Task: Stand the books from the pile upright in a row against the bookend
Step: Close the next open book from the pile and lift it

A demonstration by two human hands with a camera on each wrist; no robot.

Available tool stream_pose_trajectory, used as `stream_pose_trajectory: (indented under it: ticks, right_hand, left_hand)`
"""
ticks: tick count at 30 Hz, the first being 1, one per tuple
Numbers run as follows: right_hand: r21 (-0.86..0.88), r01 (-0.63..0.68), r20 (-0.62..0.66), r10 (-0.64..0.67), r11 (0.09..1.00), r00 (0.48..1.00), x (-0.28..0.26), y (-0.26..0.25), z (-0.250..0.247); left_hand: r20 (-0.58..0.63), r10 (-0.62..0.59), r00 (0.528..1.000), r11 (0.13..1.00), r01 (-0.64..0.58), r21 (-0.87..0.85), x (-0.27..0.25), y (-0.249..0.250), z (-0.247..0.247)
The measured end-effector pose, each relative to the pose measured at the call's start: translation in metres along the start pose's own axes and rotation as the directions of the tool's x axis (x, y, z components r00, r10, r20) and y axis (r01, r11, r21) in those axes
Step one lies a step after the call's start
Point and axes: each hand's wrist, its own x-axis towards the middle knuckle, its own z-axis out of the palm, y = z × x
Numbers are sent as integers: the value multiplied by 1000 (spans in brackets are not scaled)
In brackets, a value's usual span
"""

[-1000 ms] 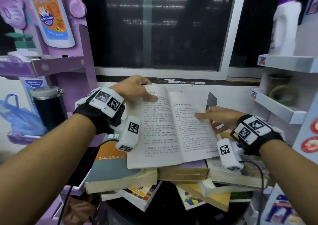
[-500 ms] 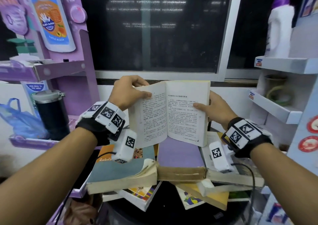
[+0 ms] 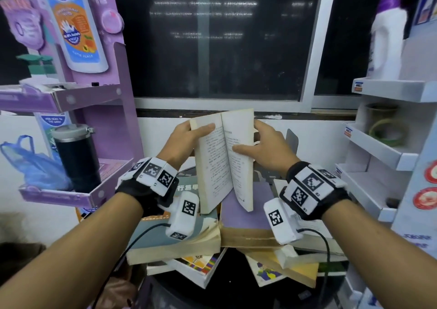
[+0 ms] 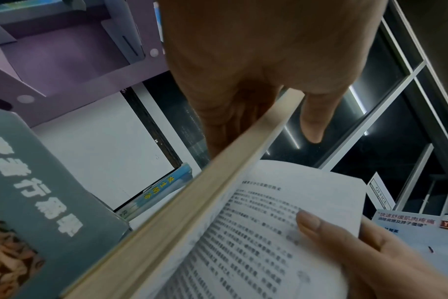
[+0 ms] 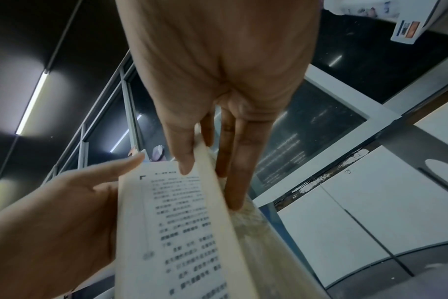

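Note:
An open book [image 3: 224,162] with printed pages is held upright above the pile, its two halves folded to a narrow V. My left hand [image 3: 189,135] grips the left half, thumb on the page [image 4: 312,125]. My right hand [image 3: 262,145] grips the right half, thumb on the page and fingers behind the cover [image 5: 233,161]. The same book [image 4: 243,232] fills the left wrist view and appears as the book [image 5: 182,232] in the right wrist view. Below lies the pile: a grey-blue book [image 3: 175,235], a purple-covered book [image 3: 246,216] and several more. A grey bookend [image 3: 292,139] stands behind my right hand.
A purple display stand [image 3: 94,124] with a black flask [image 3: 76,157] and a blue bag [image 3: 35,166] is at the left. White shelves [image 3: 383,148] with a white bottle [image 3: 387,39] stand at the right. A dark window [image 3: 217,39] is behind.
The open book was lifted off the pile and tilted upright. Its halves have swung closer together, and both hands have moved inward and up with it.

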Motion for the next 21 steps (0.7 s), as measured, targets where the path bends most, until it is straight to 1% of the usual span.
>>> stream_pose_trajectory:
  ticks: [4,7,9,12,15,18,21]
  right_hand:
    - [53,-7,81,2,999,997,-1,-10,11]
    - [186,-58,143,32,981,989,-1,-15,21]
    - [221,-76,156,42,972,987,0,-18,27]
    - [206,-73,157,41,976,987,3,-17,33]
    - [213,-80,139,51,974,989,9,-12,36]
    - [220,-82,71,68,972,995,15,-5,36]
    - [170,-56,-22,60,984,998,23,0,33]
  left_hand:
    - [166,10,986,1000,-13,20,-4,7,-5]
    - [247,19,969,1000,-19,-3,-6,11,-5]
    - [231,18,973,1000,-12,-27,-7,12,-3]
    - [154,21,988,1000,-18,-21,-4,9,-2]
    - [84,19,996,998,-14,-53,0,4,-5]
    - [48,39,998,994,-34,-105,5,-2,-8]
    - [3,49,999,981,-47,-190,9,-6,-9]
